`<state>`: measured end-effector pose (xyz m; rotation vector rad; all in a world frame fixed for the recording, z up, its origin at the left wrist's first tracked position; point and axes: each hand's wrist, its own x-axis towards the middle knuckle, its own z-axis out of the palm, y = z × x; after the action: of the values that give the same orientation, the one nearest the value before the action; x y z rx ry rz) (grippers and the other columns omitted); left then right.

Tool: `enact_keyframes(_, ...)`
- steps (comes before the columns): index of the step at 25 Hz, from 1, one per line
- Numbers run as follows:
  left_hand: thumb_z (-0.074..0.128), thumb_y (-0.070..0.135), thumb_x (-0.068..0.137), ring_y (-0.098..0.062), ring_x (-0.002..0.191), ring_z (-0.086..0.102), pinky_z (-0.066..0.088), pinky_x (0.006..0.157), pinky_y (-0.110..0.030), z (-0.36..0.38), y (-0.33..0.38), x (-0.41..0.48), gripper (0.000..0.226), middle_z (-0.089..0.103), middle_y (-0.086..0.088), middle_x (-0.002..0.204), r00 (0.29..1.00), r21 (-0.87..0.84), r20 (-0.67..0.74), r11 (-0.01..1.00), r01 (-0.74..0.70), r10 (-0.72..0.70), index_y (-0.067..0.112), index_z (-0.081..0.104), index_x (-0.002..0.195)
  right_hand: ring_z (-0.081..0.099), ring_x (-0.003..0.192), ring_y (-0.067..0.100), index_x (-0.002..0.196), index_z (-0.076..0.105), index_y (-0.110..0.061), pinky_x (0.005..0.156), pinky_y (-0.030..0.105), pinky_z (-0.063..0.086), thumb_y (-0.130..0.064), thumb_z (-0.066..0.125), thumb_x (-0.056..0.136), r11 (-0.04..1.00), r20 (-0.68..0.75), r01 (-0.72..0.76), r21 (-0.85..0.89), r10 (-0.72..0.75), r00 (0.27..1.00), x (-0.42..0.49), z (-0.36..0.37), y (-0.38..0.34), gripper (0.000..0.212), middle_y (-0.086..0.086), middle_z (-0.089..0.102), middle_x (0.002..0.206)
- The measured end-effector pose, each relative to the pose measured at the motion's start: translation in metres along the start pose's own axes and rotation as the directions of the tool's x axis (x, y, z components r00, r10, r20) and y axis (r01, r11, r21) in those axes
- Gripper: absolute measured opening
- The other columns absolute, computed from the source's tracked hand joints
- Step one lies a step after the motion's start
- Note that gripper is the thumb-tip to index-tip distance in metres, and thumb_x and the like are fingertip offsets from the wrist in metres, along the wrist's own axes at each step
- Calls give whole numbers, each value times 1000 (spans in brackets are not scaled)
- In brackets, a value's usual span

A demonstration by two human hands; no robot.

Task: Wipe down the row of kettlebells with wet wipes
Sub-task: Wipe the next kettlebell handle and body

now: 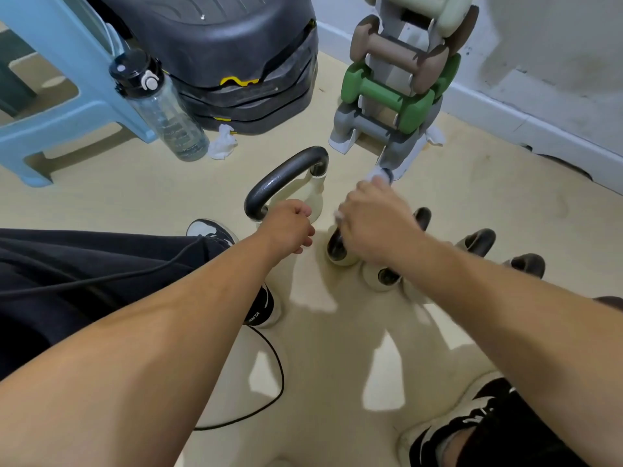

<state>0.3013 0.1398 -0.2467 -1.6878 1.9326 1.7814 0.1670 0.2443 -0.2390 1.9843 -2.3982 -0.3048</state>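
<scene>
A row of cream kettlebells with black handles runs from the centre to the right of the floor. The first kettlebell (286, 178) stands farthest, and my left hand (288, 225) rests against its cream body with fingers curled, holding nothing that I can see. My right hand (374, 220) grips the black handle of the second kettlebell (337, 246) through a white wet wipe (377, 175), which sticks out past my fingers. Further kettlebells (478, 241) continue to the right, partly hidden by my right forearm.
A dumbbell rack (397, 92) stands just beyond the kettlebells. A clear water bottle (161, 106), a crumpled used wipe (222, 143), a blue stool (67, 96) and black step platforms (236, 62) sit at the back left. A black cable (269, 382) loops near my shoes.
</scene>
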Motion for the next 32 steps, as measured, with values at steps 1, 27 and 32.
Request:
enact_keyframes(1, 40, 5, 94, -25, 74, 65, 53, 67, -36, -1, -2, -2, 32, 71, -16, 102, 1000, -10, -7, 1000, 5, -5, 10, 62, 117, 55, 87, 31, 85, 77, -13, 104, 51, 28, -32, 31, 91, 995, -23, 93, -25, -94, 995, -9, 5, -18, 50, 10, 69, 81)
enact_keyframes(27, 48, 3, 88, -24, 74, 70, 60, 70, -40, 6, -11, -1, 23, 66, -10, 104, 996, -34, -78, 999, -37, 34, 14, 64, 102, 56, 122, 31, 133, 56, -10, 99, 32, 42, -37, 29, 107, -331, 527, -493, 804, 780, 336, -37, -44, -8, 46, 10, 61, 128)
enact_keyframes(32, 43, 2, 83, -26, 72, 67, 61, 79, -52, 5, 2, 4, 26, 70, -20, 109, 988, -129, -148, 990, -52, 32, 18, 62, 89, 53, 77, 22, 83, 54, -13, 75, 30, 41, -24, 35, 104, -225, 498, -527, 819, 734, 461, -19, -62, 18, 30, 2, 53, 81)
